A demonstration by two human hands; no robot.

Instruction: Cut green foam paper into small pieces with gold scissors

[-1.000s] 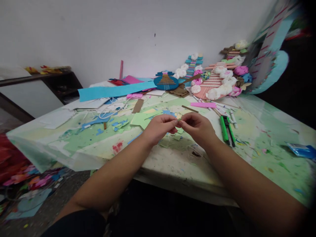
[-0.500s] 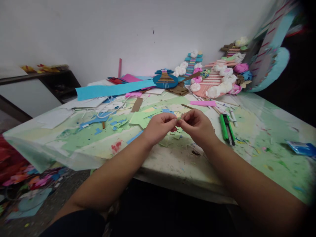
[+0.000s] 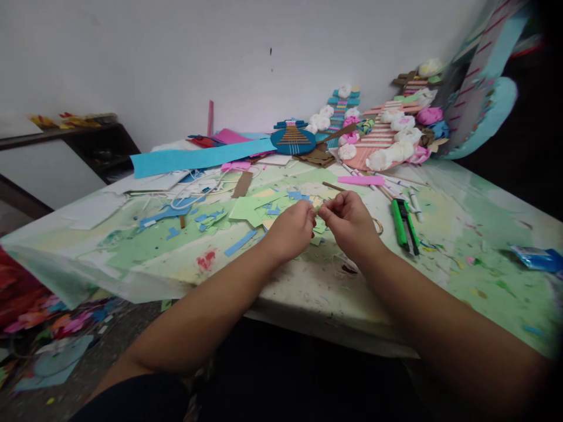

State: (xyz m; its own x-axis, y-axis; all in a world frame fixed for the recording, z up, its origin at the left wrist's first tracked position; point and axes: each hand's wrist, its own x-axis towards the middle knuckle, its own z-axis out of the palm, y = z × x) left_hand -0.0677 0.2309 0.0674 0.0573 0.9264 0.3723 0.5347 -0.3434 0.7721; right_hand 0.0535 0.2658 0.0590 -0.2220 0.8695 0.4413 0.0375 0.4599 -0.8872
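Note:
Above the near part of the table, my left hand (image 3: pixel 295 230) is closed in a pinch, its fingertips almost meeting those of my right hand (image 3: pixel 347 221). My right hand is pinched too, thumb against forefinger. Whatever lies between the fingers is too small to make out. Light green paper (image 3: pixel 246 211) and small blue and green scraps lie just left of and behind the hands. A green cutter (image 3: pixel 403 227) rests to the right of my right hand, and a pink paper strip (image 3: pixel 360 180) lies behind it.
Along the wall stand a blue paper instrument (image 3: pixel 293 140) and a pink one (image 3: pixel 373 146) with crumpled paper flowers. A long light blue strip (image 3: pixel 202 157) lies at the back left. A blue packet (image 3: pixel 539 259) is at the right, and a large light blue shape (image 3: pixel 488 123) rises behind.
My fingertips have drawn slightly apart, and my left hand has turned so its knuckles face up more. The green bit seen between them earlier no longer shows clearly. The view has shifted slightly.

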